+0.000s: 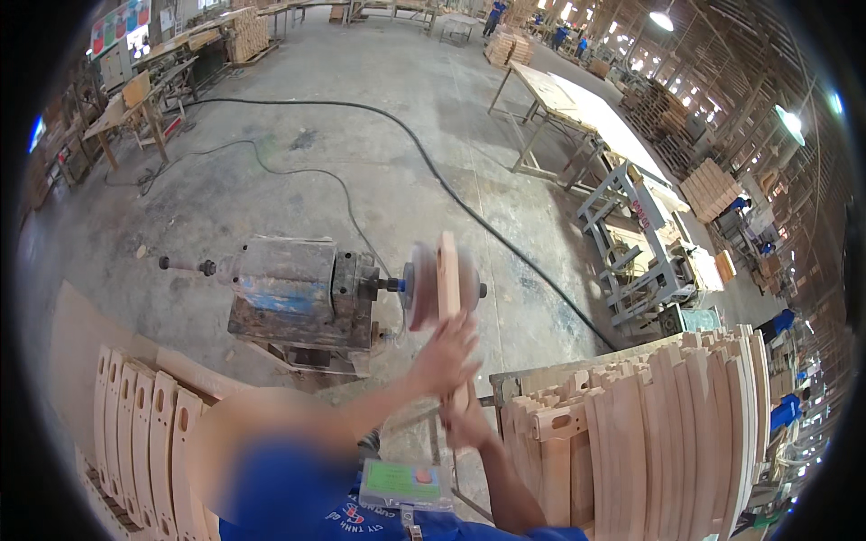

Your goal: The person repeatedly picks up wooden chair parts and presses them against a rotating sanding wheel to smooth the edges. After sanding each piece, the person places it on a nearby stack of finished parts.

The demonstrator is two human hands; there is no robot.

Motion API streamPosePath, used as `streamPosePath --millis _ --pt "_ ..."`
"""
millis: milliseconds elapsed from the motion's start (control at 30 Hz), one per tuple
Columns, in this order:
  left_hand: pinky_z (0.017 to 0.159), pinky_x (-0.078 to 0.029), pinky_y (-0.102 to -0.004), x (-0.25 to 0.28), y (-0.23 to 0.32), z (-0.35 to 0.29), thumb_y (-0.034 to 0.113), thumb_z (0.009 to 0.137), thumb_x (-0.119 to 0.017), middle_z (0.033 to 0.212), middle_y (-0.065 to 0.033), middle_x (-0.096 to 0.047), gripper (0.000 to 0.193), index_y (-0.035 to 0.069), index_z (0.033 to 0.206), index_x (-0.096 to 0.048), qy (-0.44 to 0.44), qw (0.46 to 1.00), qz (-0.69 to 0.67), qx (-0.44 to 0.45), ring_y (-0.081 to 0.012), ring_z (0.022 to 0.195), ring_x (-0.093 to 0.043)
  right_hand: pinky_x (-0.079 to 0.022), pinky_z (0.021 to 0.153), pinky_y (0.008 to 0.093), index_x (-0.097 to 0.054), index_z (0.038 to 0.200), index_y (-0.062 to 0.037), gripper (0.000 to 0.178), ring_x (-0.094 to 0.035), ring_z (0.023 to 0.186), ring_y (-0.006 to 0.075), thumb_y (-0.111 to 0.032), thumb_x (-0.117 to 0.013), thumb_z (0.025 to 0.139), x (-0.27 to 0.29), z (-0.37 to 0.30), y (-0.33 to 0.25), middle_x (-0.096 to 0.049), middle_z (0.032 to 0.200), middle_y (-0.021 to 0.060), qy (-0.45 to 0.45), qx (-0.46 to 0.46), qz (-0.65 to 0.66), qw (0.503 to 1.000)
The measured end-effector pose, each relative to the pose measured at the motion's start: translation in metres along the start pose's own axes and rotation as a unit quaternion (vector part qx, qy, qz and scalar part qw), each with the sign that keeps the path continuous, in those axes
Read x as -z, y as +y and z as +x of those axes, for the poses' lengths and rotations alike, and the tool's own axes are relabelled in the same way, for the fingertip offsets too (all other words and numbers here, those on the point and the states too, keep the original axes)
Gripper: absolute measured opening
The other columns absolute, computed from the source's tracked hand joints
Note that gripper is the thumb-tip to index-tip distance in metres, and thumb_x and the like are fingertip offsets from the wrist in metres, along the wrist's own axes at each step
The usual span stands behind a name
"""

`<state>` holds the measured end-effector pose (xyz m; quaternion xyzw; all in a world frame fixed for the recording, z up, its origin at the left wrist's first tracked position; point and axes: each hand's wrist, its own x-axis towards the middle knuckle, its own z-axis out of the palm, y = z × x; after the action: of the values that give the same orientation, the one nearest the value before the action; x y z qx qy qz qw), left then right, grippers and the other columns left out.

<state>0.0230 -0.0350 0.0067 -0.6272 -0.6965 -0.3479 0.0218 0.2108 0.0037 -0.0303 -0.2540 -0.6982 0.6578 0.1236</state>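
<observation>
- left hand (pixel 444 353), right hand (pixel 465 424) grip wood strip (pixel 449 281)
- strip overlaps blurred wheel (pixel 422 293), contact unclear
- motor (pixel 287 293) left of wheel
- left stack (pixel 135 433), right stack (pixel 672 428): wood pieces

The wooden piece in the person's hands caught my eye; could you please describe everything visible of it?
The wooden piece is a narrow, pale bar with a blunt end, pointing away from the person. The left hand grips it ahead of the right hand, partly hiding it. Its far portion overlaps the blurred wheel; contact is unclear.
</observation>
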Motion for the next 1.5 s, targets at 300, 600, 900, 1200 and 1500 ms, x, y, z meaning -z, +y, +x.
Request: streamPosePath --millis 300,600,900,1200,1500 --pt "0.134 -0.022 -0.054 -0.017 -0.021 0.024 0.042 0.103 -0.059 0.169 -0.0244 -0.042 0.068 -0.006 0.15 -0.056 -0.026 0.999 0.011 0.043 -0.0446 0.16 -0.03 -0.057 0.088 0.0436 -0.058 0.14 0.003 0.062 -0.07 0.102 0.0299 -0.03 -0.069 0.089 -0.012 0.016 0.018 -0.068 0.126 0.0184 -0.088 -0.117 0.588 0.795" --pt "0.133 -0.017 -0.0616 0.014 -0.019 0.007 0.033 0.101 -0.06 0.169 -0.0282 -0.039 0.06 -0.004 0.149 -0.058 0.009 0.998 0.066 0.006 -0.0505 0.159 -0.029 -0.058 0.092 0.0537 -0.028 0.168 -0.0066 0.094 -0.065 0.113 0.0389 -0.011 -0.072 0.085 0.01 0.026 -0.015 -0.04 0.154 0.028 -0.064 0.111 -0.306 0.943" --pt "0.13 -0.023 -0.0592 -0.007 0.0 -0.026 0.032 0.102 -0.058 0.157 -0.0388 -0.047 0.057 0.0 0.15 -0.056 0.045 0.99 0.092 0.094 -0.055 0.155 -0.033 -0.057 0.084 0.054 -0.025 0.17 -0.0054 0.104 -0.065 0.097 0.0483 -0.014 -0.08 0.082 -0.015 0.013 -0.042 -0.048 0.154 0.0326 0.055 -0.068 -0.531 0.843" --pt "0.117 -0.043 -0.0339 -0.05 0.045 -0.031 0.021 0.112 -0.053 0.147 -0.0194 -0.061 0.04 0.009 0.15 -0.054 0.203 0.759 -0.512 0.349 -0.0252 0.138 -0.056 -0.06 0.096 0.0516 -0.03 0.166 -0.0013 0.098 -0.068 0.116 0.0372 -0.024 -0.085 0.089 0.009 -0.098 -0.016 -0.053 0.153 0.0281 0.043 -0.012 -0.115 0.992" --pt "0.129 -0.027 -0.0572 -0.032 0.031 -0.01 0.018 0.102 -0.063 0.161 -0.024 -0.048 0.052 0.008 0.153 -0.057 0.191 0.955 -0.089 0.207 -0.0427 0.155 -0.035 -0.062 0.09 0.0452 -0.029 0.167 -0.006 0.083 -0.071 0.111 0.0331 -0.01 -0.071 0.095 0.023 -0.071 -0.016 -0.064 0.13 0.0231 -0.005 -0.157 -0.198 0.968"
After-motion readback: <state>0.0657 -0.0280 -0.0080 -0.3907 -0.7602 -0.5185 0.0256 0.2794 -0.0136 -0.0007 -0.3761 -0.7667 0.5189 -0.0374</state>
